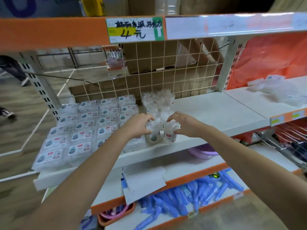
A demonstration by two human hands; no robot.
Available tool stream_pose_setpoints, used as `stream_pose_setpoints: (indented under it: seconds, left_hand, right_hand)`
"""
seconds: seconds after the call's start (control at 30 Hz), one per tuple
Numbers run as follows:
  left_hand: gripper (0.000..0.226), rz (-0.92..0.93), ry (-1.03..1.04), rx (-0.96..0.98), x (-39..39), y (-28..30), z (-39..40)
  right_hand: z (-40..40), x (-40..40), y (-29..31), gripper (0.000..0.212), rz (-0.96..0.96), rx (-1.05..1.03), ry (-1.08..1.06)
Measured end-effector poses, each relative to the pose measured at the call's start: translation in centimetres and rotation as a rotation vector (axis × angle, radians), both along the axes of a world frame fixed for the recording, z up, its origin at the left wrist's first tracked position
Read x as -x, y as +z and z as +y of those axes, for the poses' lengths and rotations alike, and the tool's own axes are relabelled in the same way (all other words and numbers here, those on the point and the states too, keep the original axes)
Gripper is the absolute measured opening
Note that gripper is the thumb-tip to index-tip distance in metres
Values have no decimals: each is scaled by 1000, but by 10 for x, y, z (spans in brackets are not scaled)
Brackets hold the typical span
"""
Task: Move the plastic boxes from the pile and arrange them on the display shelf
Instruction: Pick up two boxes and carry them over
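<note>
Rows of boxes (93, 123) lie flat at shelf (216, 112) left. Left hand (141, 124) grips one upright box (152, 135), right hand (181, 124) another (170, 132), pile (157, 103) behind. Likely light, thin, slick plastic: hold by side edges, don't squeeze.
</note>
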State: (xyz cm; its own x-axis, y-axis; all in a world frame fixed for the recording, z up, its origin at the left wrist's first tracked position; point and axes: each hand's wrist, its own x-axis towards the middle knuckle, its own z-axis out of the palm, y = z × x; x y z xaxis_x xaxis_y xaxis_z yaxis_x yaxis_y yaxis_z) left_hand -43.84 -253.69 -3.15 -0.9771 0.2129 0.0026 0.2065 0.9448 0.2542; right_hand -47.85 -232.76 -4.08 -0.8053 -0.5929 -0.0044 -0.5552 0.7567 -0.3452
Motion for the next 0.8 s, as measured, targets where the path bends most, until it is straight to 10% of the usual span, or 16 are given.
stream_pose_setpoints:
  seconds: [0.8]
  left_hand:
    - [59,-11,78,-94,2,-10,15]
  right_hand:
    - [-11,4,-5,63,35,17,-174]
